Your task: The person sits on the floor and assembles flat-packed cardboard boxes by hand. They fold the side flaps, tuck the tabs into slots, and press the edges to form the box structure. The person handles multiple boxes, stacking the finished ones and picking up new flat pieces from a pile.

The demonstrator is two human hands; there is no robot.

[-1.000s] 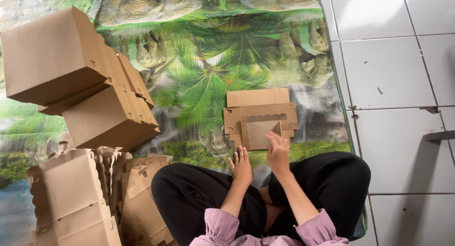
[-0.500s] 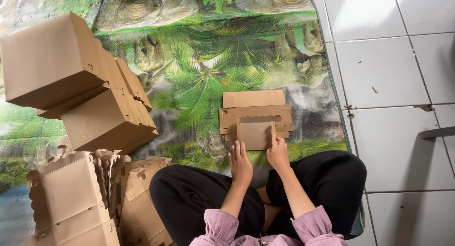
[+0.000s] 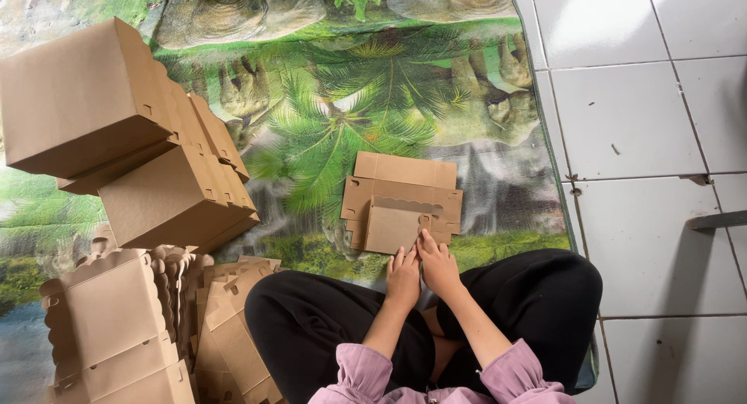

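A flat, unfolded brown cardboard box blank lies on the palm-printed mat in front of my crossed legs. One flap of it is folded over toward me. My left hand and my right hand rest side by side at the near edge of that flap, fingers pressing down on the cardboard. Neither hand grips anything. Pink sleeves cover my forearms.
Assembled brown cardboard boxes are piled at the left. More boxes and a stack of flat blanks with scalloped edges stand at the lower left beside my knee. White floor tiles lie to the right of the mat.
Both hands have drawn back toward me along the folded flap, and they now lie close together at its near edge. The flap lies flatter on the blank.
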